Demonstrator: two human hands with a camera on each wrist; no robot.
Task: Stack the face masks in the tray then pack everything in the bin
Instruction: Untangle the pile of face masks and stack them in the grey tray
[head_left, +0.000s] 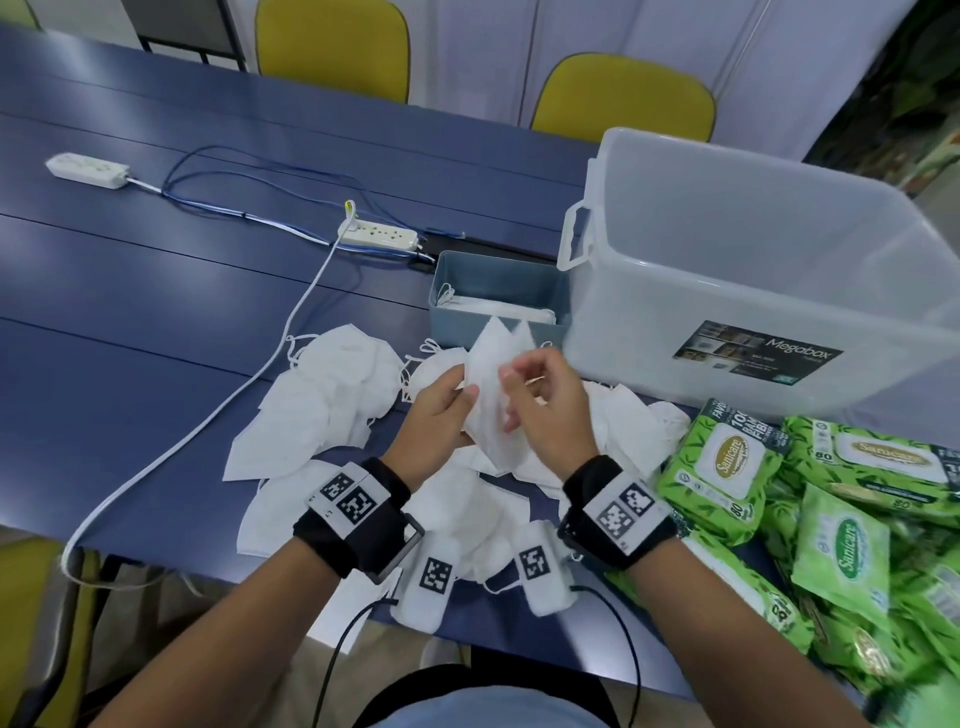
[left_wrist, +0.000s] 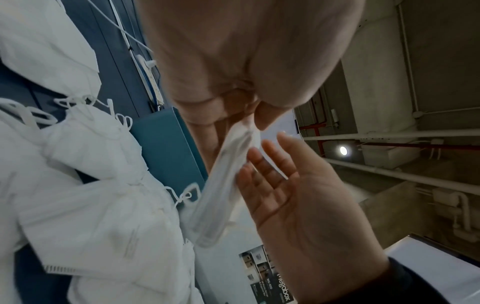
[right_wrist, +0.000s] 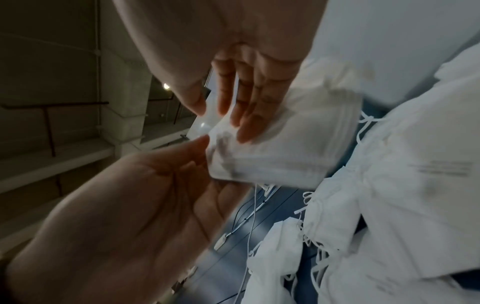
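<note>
Between my hands, a small stack of white face masks is held up on edge above the table. My left hand grips that stack between thumb and fingers. My right hand lays straight fingers flat against the stack, its thumb off it. Just beyond my hands, the grey-blue tray holds a few masks. The clear bin stands right of the tray. Several loose masks lie spread on the blue table under and left of my hands.
Green wet-wipe packs are heaped at the right front. A white power strip with cables lies behind the tray, and a second one at the far left. A white cord runs off the front edge. Yellow chairs stand beyond.
</note>
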